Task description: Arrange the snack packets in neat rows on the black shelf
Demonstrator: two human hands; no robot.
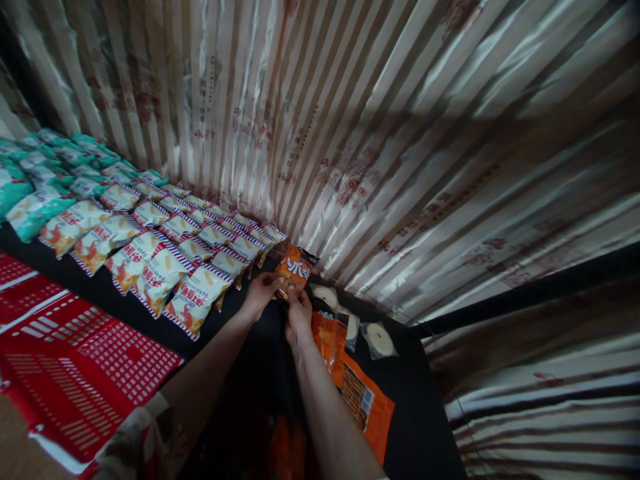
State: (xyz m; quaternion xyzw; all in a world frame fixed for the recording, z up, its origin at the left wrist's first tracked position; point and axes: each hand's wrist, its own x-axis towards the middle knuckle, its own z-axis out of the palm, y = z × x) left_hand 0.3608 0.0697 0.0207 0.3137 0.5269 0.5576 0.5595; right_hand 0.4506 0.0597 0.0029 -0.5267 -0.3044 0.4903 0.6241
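Note:
Both hands hold a small orange snack bag [296, 267] with white lettering, upright near the far edge of the black table. My left hand [261, 295] pinches its left side. From below, my right hand [299, 312] grips its lower part, with the thumb on the front. Just right of that hand lie larger orange snack packages [326, 335], one with a barcode label. Rows of white snack bags [200, 297] with red lettering and striped edges stand to the left of my left hand.
Teal snack bags [43, 207] fill the far left. Pale round items in clear wrap [379, 340] lie at the right. A red plastic basket [75, 360] sits at the lower left, beside the black table [415, 407]. A pleated, printed curtain [350, 133] hangs behind.

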